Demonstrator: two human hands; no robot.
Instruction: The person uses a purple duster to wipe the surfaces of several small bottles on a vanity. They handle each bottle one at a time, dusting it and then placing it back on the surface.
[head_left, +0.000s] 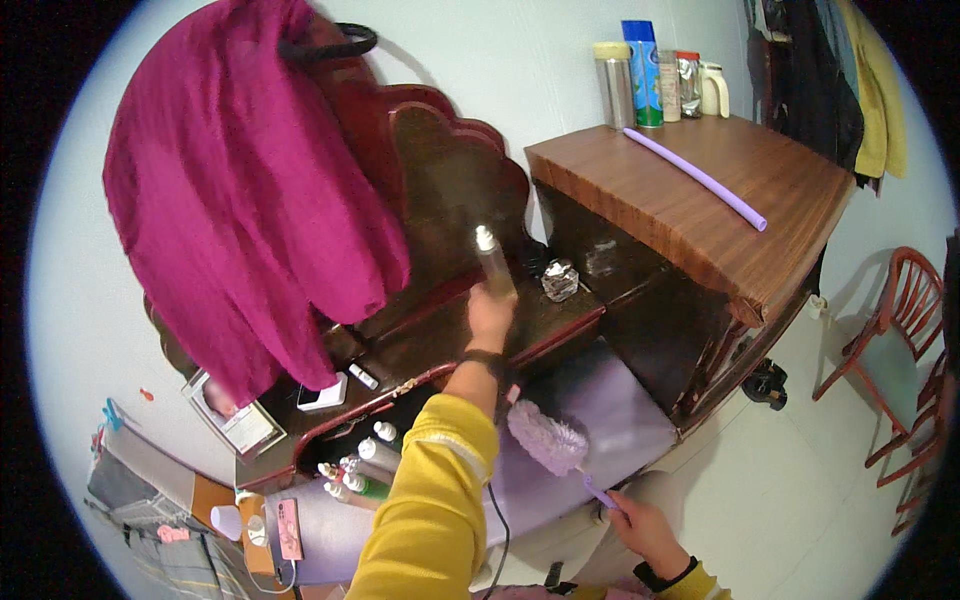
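My left hand (491, 319) is closed around a clear bottle with a white cap (491, 255), upright over the dark wooden dresser top near its back panel. A faceted glass jar (560, 280) stands to the right of it. Lower right, my right hand (649, 529) grips the purple handle of a fluffy lilac duster (551, 439), whose head lies over a purple padded surface (615, 397). Several white-capped bottles (375, 457) stand together left of my left sleeve.
A magenta cloth (247, 187) hangs over the dresser's left side. On the wooden cabinet (795, 172) at right lie a purple tube (697, 180) and several containers, including a spray can (646, 82). A pink phone (289, 529) is plugged in at lower left. Red chairs (885, 352) stand far right.
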